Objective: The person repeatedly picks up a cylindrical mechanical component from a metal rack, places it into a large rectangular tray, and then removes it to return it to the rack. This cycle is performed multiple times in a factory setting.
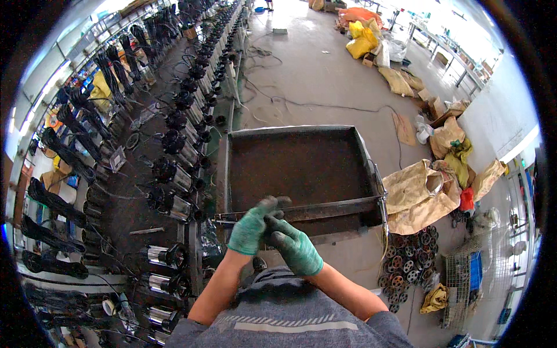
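Observation:
Both my hands wear green knit gloves with dark, dirty fingers and meet in front of my body, over the near edge of a shallow brown metal tray (pixel 301 162). My left hand (pixel 246 229) is open, its fingers stretched out toward the right. Just below it, my right hand (pixel 296 249) points up and left, fingers extended against the left palm. No object shows between them; the spot where they touch is partly hidden. A metal bar (pixel 325 210) crosses the near part of the tray, beyond my fingers.
Rows of shiny cylindrical motor-like units (pixel 174 206) with black tops and cables stand on the left. At right are brown paper sacks (pixel 420 194), a pile of small wheels (pixel 408 261) and a wire cage (pixel 461 284). Cables (pixel 342 106) run across the floor beyond.

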{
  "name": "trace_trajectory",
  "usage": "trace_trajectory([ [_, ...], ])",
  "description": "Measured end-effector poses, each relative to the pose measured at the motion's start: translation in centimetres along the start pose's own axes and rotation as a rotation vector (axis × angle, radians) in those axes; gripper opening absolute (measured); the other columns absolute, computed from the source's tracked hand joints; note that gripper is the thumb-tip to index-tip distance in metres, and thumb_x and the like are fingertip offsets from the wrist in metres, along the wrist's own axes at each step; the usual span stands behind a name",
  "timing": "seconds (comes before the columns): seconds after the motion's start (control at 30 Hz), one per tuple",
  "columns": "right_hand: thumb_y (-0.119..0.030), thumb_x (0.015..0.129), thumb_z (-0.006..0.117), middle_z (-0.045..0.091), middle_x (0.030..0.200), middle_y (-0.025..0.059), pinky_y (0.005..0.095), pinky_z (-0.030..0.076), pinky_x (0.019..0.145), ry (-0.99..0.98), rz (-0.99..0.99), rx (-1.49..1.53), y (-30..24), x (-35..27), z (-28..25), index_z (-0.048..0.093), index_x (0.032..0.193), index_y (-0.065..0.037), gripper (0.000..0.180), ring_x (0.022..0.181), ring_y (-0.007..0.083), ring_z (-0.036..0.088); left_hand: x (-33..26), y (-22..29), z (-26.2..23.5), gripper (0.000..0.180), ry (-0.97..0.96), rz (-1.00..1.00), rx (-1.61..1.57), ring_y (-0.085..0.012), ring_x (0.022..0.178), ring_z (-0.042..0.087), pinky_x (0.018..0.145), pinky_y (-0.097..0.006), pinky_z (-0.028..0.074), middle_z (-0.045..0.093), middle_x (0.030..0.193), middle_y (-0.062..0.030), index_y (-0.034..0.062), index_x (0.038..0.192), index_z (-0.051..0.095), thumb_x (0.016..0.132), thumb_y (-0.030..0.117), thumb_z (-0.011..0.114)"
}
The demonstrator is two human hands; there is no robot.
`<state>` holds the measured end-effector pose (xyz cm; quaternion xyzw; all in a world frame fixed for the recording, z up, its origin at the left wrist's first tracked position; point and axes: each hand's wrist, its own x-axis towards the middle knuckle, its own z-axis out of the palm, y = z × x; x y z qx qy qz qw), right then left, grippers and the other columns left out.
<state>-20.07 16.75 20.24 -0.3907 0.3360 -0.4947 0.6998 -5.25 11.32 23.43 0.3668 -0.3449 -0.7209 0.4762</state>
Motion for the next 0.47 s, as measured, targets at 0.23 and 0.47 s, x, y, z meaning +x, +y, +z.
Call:
trace_trajectory([
  [0.23,-0.042,0.104,0.055,0.052,0.150,0.0122,0.0386,0.041,0.113,-0.119,-0.025,0.167,-0.4,0.3,1.6,0.044,0.151,0.000,0.064,0.133,0.0236,0.054,-0.7,-0.1,-0.4,0.037,0.229,0.192,-0.243,-0.0261,0.090,0.070,0.083,-0.038,0.058,0.072,0.097,-0.0173,0.0026,0.124,0.060,0.104,0.033,0.055],
  [0.47,-0.040,0.102,0.059,0.075,0.103,0.0119,0.0362,0.058,0.078,0.279,0.108,-0.028,2.6,1.4,-0.4,0.069,0.122,-0.004,0.043,0.091,0.0196,0.073,-0.4,-0.7,-0.9,0.028,-0.155,0.436,1.148,-0.0211,0.108,0.068,0.094,-0.034,0.052,0.069,0.122,-0.0138,0.0056,0.125,0.067,0.104,0.014,0.051],
])
